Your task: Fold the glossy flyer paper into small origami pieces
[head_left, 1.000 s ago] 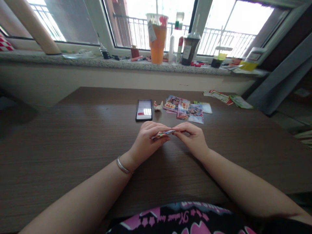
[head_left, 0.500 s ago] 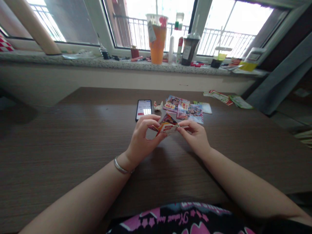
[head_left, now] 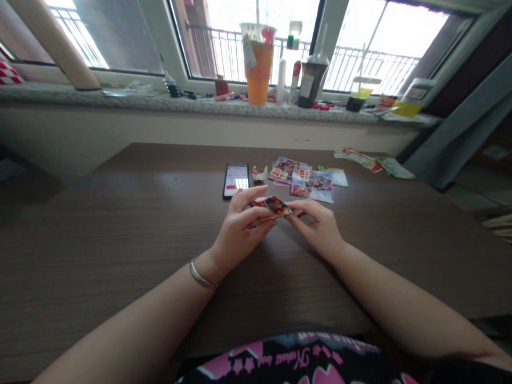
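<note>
A small folded piece of printed paper (head_left: 275,205), red, yellow and dark, is held above the table between both hands. My left hand (head_left: 244,224) grips its left side, thumb below and fingers over the top, partly hiding it. With thumb and forefinger, my right hand (head_left: 316,221) pinches the right corner. Just beyond the hands lie a phone (head_left: 236,180) with its screen lit, a small folded paper piece (head_left: 260,173) in white and red, and several colourful printed leaflets (head_left: 314,185).
More paper strips (head_left: 362,159) lie at the back right of the brown table (head_left: 120,240). Behind it, the stone windowsill (head_left: 192,106) carries a tall cup of orange drink (head_left: 258,69), a dark drink cup (head_left: 312,80), bottles and small clutter.
The paper has been tilted and flattened, showing its dark printed face instead of the raised white and yellow flap. My left fingers have shifted over it, and my right hand moved slightly left.
</note>
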Demonstrator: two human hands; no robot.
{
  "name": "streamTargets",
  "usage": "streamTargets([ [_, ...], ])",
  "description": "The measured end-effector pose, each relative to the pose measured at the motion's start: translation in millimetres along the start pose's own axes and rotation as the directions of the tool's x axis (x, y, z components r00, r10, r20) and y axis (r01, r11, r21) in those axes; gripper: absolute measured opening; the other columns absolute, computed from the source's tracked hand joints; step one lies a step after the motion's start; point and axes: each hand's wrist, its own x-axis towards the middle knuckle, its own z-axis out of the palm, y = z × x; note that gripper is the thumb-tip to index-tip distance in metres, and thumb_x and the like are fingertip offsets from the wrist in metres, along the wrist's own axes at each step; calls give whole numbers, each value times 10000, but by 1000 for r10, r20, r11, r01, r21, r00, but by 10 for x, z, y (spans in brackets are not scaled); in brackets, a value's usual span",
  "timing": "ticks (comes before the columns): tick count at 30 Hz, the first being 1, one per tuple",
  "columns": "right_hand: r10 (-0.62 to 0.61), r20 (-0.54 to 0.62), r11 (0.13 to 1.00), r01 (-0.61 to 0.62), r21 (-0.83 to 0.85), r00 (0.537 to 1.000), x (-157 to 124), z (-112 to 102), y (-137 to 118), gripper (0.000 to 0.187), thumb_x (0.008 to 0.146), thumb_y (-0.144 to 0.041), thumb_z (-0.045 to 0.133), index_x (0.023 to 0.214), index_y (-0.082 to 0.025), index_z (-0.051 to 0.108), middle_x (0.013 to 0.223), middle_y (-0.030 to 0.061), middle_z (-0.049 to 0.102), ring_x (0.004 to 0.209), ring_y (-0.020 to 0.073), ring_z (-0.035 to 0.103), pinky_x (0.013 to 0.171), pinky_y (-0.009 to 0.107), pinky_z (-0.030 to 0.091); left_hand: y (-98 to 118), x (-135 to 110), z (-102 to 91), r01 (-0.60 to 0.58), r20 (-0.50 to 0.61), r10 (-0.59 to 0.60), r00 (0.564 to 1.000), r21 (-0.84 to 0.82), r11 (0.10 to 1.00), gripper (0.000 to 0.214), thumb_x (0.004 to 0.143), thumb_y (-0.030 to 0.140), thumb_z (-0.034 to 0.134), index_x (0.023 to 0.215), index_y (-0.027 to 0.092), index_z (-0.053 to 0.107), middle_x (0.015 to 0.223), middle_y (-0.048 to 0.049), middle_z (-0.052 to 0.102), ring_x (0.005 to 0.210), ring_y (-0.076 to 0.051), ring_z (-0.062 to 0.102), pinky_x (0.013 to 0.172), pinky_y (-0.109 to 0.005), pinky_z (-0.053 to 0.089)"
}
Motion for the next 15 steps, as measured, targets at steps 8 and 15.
streamTargets([
  [8, -48, 40, 997, 51, -60, 998, 14, -16, -61, 109, 854, -265, 645, 933, -245, 718, 832, 28, 724, 753, 165, 646, 704, 313, 530, 18, 16, -13, -11, -33, 12, 999, 43, 999, 75, 873, 199, 627, 880, 222, 557, 1143, -72, 692, 1057, -200, 640, 1007, -463, 433],
  [15, -30, 14, 999, 30, -30, 999, 22, -1, -81, 92, 855, -274, 640, 875, -242, 724, 786, 29, 721, 716, 166, 641, 676, 313, 523, 81, 15, 4, 97, -72, -98, 993, -25, 995, 135, 862, 195, 640, 866, 226, 508, 1011, -48, 741, 970, -195, 683, 1014, -484, 405],
])
